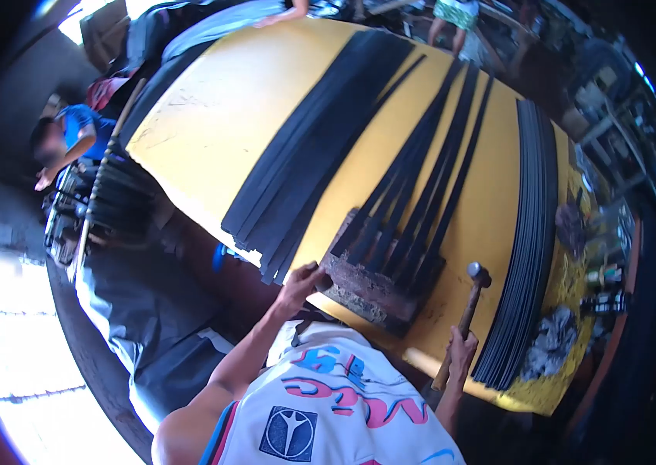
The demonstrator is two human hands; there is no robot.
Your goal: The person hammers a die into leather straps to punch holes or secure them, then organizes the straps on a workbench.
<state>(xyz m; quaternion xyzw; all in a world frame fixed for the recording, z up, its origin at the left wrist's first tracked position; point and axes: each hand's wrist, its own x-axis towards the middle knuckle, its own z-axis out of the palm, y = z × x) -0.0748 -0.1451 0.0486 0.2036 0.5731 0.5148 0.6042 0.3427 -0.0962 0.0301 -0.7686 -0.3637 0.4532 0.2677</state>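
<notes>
My right hand (463, 350) is wrapped round the wooden handle of a hammer (479, 274), whose metal head points up and away from me. At the left edge of a worn, dark block (370, 285) my left hand (301, 284) is closed, its fingers curled together. Whatever they hold, if anything, is too small to make out. Several long black strips (421, 182) fan together toward the block, and their near ends lie on it. The block rests by the near edge of a yellow tabletop (467, 302).
A wide stack of black strips (320, 132) lies left of the block. To the right is a tight bundle of thin dark strips (525, 232), with a crumpled grey cloth (551, 341) beside it. A person in blue (80, 132) is at the left; another person's arm (285, 14) reaches over the far edge.
</notes>
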